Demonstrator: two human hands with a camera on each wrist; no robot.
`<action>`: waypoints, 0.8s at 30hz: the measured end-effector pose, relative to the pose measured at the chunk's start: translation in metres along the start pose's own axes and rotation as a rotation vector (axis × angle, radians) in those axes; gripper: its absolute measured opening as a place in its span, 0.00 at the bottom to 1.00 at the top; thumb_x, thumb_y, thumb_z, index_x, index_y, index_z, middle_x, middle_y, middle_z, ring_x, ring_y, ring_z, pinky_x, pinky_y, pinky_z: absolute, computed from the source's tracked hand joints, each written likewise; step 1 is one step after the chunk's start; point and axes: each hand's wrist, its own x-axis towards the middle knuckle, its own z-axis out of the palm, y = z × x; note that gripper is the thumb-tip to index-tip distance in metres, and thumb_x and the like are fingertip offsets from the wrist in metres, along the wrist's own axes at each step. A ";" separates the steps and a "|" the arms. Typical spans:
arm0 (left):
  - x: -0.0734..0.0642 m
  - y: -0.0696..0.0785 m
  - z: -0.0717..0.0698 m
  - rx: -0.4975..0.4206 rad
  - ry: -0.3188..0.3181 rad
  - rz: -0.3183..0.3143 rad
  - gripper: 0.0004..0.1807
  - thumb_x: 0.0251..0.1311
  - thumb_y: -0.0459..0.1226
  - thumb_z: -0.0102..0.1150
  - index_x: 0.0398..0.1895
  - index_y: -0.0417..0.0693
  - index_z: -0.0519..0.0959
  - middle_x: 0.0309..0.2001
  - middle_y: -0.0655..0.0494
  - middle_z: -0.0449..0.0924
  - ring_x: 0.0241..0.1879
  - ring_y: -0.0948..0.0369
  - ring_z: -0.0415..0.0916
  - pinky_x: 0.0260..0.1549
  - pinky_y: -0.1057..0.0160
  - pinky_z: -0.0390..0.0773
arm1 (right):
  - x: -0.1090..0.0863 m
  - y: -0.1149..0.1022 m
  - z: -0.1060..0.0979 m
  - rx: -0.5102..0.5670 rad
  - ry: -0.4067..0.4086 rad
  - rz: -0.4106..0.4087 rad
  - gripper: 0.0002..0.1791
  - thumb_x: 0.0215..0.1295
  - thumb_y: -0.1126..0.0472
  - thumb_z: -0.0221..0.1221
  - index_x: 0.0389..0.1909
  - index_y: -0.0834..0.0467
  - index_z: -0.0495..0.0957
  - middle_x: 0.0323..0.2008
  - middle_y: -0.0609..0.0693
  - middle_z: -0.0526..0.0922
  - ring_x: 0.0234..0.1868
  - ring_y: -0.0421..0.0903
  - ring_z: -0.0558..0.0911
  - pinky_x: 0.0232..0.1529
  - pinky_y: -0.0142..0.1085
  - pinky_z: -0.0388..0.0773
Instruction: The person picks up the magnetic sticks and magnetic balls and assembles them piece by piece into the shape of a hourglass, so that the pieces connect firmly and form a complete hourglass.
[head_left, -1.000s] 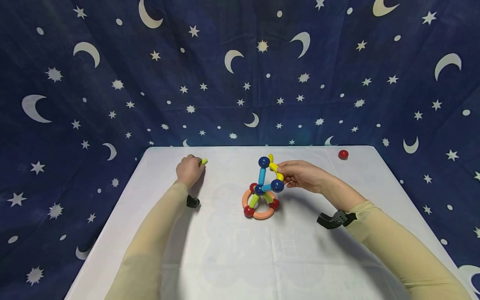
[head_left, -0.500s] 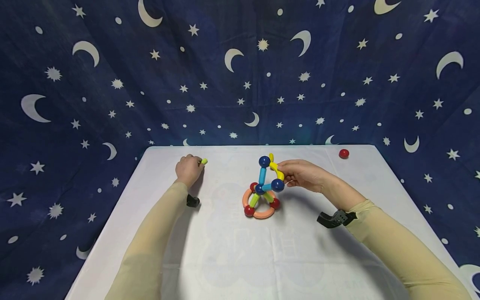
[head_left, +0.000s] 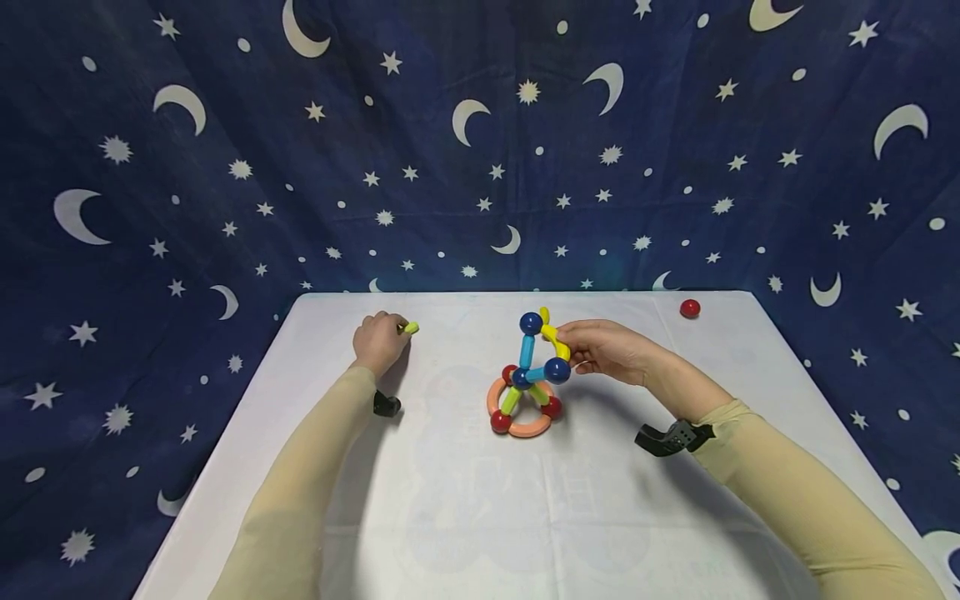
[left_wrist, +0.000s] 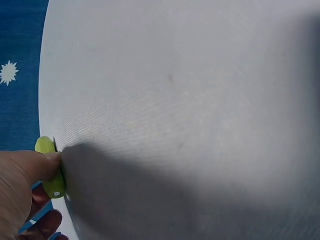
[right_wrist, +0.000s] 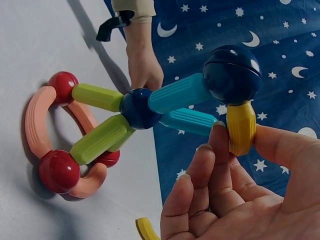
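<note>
At the far left of the table, my left hand (head_left: 378, 342) pinches a lime green magnetic rod (left_wrist: 50, 172) between thumb and fingers, close over the tabletop. My right hand (head_left: 607, 352) holds a curved yellow magnetic rod (right_wrist: 241, 129) at the upper right of a magnetic structure. That structure has a ring of orange curved rods (head_left: 529, 429) with red balls (right_wrist: 59, 171) at its base. Lime rods (right_wrist: 101, 140) rise from them to a central blue ball (right_wrist: 140, 109). Two light blue rods (head_left: 527, 352) run from there to two larger blue balls (head_left: 557, 370).
A red ball (head_left: 690, 308) lies near the table's far right corner. Another curved yellow rod (right_wrist: 146, 228) rests on the white table (head_left: 480, 517) behind the structure. A dark blue curtain with moons and stars (head_left: 420, 125) hangs round the far and side edges.
The lime green rod in my left fingers has shifted slightly toward the near side. My right hand and the structure keep their place.
</note>
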 end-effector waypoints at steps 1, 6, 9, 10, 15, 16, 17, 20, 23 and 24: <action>0.000 0.000 0.000 0.001 -0.001 -0.002 0.16 0.68 0.41 0.65 0.56 0.46 0.85 0.50 0.45 0.81 0.50 0.46 0.74 0.51 0.46 0.74 | 0.000 0.000 0.000 0.000 0.000 -0.001 0.29 0.75 0.51 0.58 0.65 0.68 0.71 0.38 0.53 0.79 0.39 0.48 0.75 0.44 0.35 0.78; -0.004 0.001 -0.003 -0.003 -0.007 -0.013 0.16 0.68 0.41 0.64 0.55 0.45 0.85 0.49 0.45 0.81 0.49 0.46 0.74 0.51 0.46 0.73 | 0.000 0.001 0.000 0.004 0.000 0.001 0.29 0.75 0.51 0.59 0.66 0.67 0.71 0.39 0.53 0.78 0.40 0.49 0.75 0.44 0.35 0.77; -0.007 0.002 -0.004 -0.013 -0.021 -0.015 0.17 0.68 0.40 0.63 0.56 0.45 0.84 0.49 0.45 0.81 0.49 0.46 0.75 0.51 0.46 0.74 | 0.000 0.001 0.001 0.001 0.000 0.005 0.29 0.75 0.50 0.58 0.66 0.67 0.71 0.39 0.53 0.78 0.40 0.49 0.75 0.44 0.35 0.78; -0.008 0.002 -0.005 -0.015 -0.025 -0.013 0.17 0.68 0.41 0.63 0.56 0.44 0.84 0.48 0.45 0.81 0.49 0.46 0.75 0.51 0.47 0.74 | 0.000 0.001 0.001 -0.001 0.000 0.006 0.29 0.75 0.50 0.58 0.66 0.67 0.71 0.39 0.53 0.78 0.40 0.49 0.75 0.44 0.35 0.78; -0.012 0.002 -0.005 -0.042 -0.039 -0.001 0.18 0.68 0.42 0.63 0.57 0.45 0.84 0.46 0.46 0.80 0.47 0.47 0.75 0.50 0.47 0.74 | -0.002 0.000 0.002 -0.004 0.007 0.009 0.29 0.75 0.50 0.58 0.66 0.67 0.71 0.39 0.54 0.78 0.40 0.49 0.75 0.45 0.36 0.77; -0.013 0.002 -0.005 -0.047 -0.043 0.004 0.18 0.69 0.43 0.63 0.57 0.45 0.84 0.46 0.45 0.80 0.47 0.47 0.75 0.50 0.47 0.74 | -0.002 0.000 0.002 -0.003 0.009 0.010 0.29 0.75 0.50 0.58 0.66 0.67 0.71 0.39 0.54 0.78 0.40 0.49 0.75 0.45 0.36 0.77; -0.015 0.002 -0.004 -0.056 -0.047 0.007 0.18 0.69 0.43 0.63 0.57 0.45 0.84 0.46 0.46 0.80 0.47 0.47 0.75 0.50 0.46 0.74 | -0.002 0.000 0.002 -0.003 0.011 0.010 0.29 0.75 0.50 0.58 0.66 0.67 0.71 0.39 0.54 0.78 0.40 0.49 0.75 0.45 0.36 0.77; -0.018 0.003 -0.004 -0.084 -0.060 0.020 0.18 0.70 0.44 0.62 0.57 0.46 0.84 0.46 0.46 0.80 0.47 0.46 0.75 0.50 0.46 0.73 | -0.002 0.000 0.002 -0.002 0.008 0.010 0.29 0.75 0.50 0.58 0.66 0.67 0.71 0.39 0.54 0.78 0.40 0.49 0.75 0.45 0.36 0.77; -0.022 0.007 -0.002 -0.112 -0.065 0.048 0.19 0.70 0.44 0.62 0.59 0.47 0.84 0.48 0.45 0.81 0.48 0.45 0.75 0.51 0.44 0.72 | -0.002 0.001 0.001 -0.001 0.004 0.007 0.29 0.75 0.50 0.58 0.65 0.67 0.71 0.39 0.54 0.78 0.40 0.49 0.75 0.45 0.36 0.77; -0.023 0.008 -0.001 -0.120 -0.064 0.060 0.19 0.71 0.45 0.62 0.59 0.47 0.83 0.49 0.45 0.81 0.49 0.45 0.75 0.52 0.44 0.72 | -0.002 0.001 0.001 0.000 0.003 0.005 0.29 0.75 0.50 0.58 0.65 0.67 0.72 0.39 0.54 0.78 0.40 0.49 0.75 0.45 0.36 0.77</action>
